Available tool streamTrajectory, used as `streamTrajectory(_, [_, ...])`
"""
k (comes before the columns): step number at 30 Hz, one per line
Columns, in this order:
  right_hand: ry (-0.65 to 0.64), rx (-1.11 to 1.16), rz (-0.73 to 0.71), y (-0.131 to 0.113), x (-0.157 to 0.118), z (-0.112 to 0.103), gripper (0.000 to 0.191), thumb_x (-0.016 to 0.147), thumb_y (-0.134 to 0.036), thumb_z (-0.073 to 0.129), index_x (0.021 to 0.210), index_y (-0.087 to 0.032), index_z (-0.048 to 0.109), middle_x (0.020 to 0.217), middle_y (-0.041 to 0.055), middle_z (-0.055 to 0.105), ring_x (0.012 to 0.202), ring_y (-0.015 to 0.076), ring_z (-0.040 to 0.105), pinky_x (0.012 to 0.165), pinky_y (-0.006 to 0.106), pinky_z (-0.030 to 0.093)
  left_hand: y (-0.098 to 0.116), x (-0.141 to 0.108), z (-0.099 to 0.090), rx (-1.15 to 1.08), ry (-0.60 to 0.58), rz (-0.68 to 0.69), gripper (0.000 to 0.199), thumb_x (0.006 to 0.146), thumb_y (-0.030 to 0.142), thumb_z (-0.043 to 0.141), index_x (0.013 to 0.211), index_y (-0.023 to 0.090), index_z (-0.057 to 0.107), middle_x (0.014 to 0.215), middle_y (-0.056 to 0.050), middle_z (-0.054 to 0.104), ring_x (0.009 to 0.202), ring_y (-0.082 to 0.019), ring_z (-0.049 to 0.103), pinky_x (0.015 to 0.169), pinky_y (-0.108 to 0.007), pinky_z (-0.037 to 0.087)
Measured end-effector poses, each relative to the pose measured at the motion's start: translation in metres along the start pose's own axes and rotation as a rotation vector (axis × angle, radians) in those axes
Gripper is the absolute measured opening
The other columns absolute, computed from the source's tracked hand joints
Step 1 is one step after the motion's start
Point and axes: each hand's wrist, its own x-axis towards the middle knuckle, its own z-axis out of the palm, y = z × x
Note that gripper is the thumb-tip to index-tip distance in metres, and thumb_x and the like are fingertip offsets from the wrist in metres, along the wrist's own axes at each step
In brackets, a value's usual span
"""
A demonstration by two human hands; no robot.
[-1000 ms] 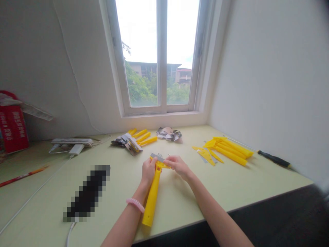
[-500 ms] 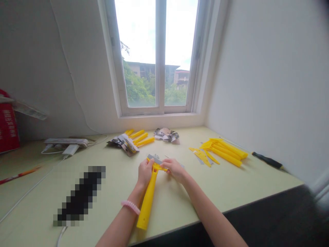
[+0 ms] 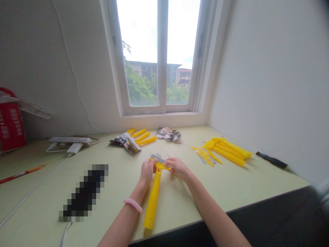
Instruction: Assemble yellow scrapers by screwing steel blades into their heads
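Between my hands is a yellow-handled scraper [image 3: 153, 202], its grey blade pointing away from me and its handle toward the table's front edge. My left hand [image 3: 148, 170] is closed on the left side of the scraper's head, thumb on top by the blade. At the right end of the head, my right hand [image 3: 179, 168] is closed with its fingers against the yellow part; whether it also holds something small is hidden. Small loose bits [image 3: 159, 155] lie just beyond the blade. A pink coil band [image 3: 133, 204] circles my left wrist.
Packaged yellow-handled tools [image 3: 132, 140] and crumpled packaging [image 3: 168, 134] lie by the window. On the right are yellow handles [image 3: 228, 151], flat yellow pieces [image 3: 204, 156] and a black-handled screwdriver [image 3: 271, 160]. A power strip [image 3: 70, 141] and a blurred-out dark object [image 3: 86, 192] are at left.
The view has shifted slightly, so everything sits a little differently in the picture. Both hands keep their hold at the scraper's head, and the handle looks slightly more upright.
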Motion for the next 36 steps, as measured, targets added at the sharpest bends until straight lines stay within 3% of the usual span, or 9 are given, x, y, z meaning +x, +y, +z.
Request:
streamTrajectory(5, [0.008, -0.018, 0.020, -0.002, -0.001, -0.006, 0.005, 0.054, -0.019, 0.050, 0.051, -0.016, 0.048, 0.052, -0.0038, 0.041, 0.053, 0.0080, 0.036, 0.047, 0.020, 0.023, 0.009, -0.007, 0.001, -0.048, -0.067, -0.099, 0.028, 0.067, 0.038, 0.051, 0.066, 0.011, 0.058, 0.050, -0.001, 0.057, 0.041, -0.012, 0.052, 0.044, -0.023, 0.040])
streamTrajectory(8, [-0.013, -0.053, 0.014, 0.001, 0.001, -0.010, 0.005, 0.055, -0.020, 0.050, 0.053, -0.015, 0.051, 0.053, -0.0035, 0.042, 0.053, 0.0079, 0.036, 0.046, 0.020, 0.022, 0.014, -0.009, -0.001, -0.083, -0.044, -0.139, 0.028, 0.067, 0.035, 0.049, 0.071, 0.009, 0.059, 0.051, -0.003, 0.059, 0.042, -0.012, 0.053, 0.046, -0.024, 0.042])
streamTrajectory(18, [-0.047, -0.076, 0.039, 0.000, -0.001, -0.015, 0.005, 0.056, -0.017, 0.051, 0.054, -0.014, 0.054, 0.053, -0.0028, 0.046, 0.051, 0.0072, 0.037, 0.045, 0.019, 0.024, 0.009, -0.001, -0.013, -0.078, -0.088, -0.279, 0.022, 0.062, 0.025, 0.046, 0.064, 0.008, 0.060, 0.049, -0.008, 0.061, 0.040, -0.014, 0.055, 0.044, -0.025, 0.047])
streamTrajectory(27, [-0.002, -0.063, 0.016, 0.005, 0.005, -0.018, 0.006, 0.057, -0.017, 0.049, 0.052, -0.014, 0.048, 0.050, -0.0039, 0.040, 0.045, 0.0051, 0.032, 0.040, 0.019, 0.018, 0.017, -0.006, -0.008, -0.025, -0.119, -0.222, 0.019, 0.066, 0.019, 0.045, 0.068, 0.006, 0.059, 0.055, -0.010, 0.063, 0.045, -0.015, 0.059, 0.050, -0.027, 0.051])
streamTrajectory(36, [-0.039, 0.011, 0.042, 0.006, 0.007, -0.019, 0.005, 0.059, -0.016, 0.051, 0.055, -0.014, 0.050, 0.050, -0.0043, 0.041, 0.039, 0.0025, 0.026, 0.037, 0.019, 0.010, 0.017, -0.007, -0.007, -0.003, -0.099, -0.153, 0.021, 0.066, 0.016, 0.046, 0.072, 0.003, 0.061, 0.060, -0.013, 0.066, 0.047, -0.017, 0.061, 0.050, -0.027, 0.052])
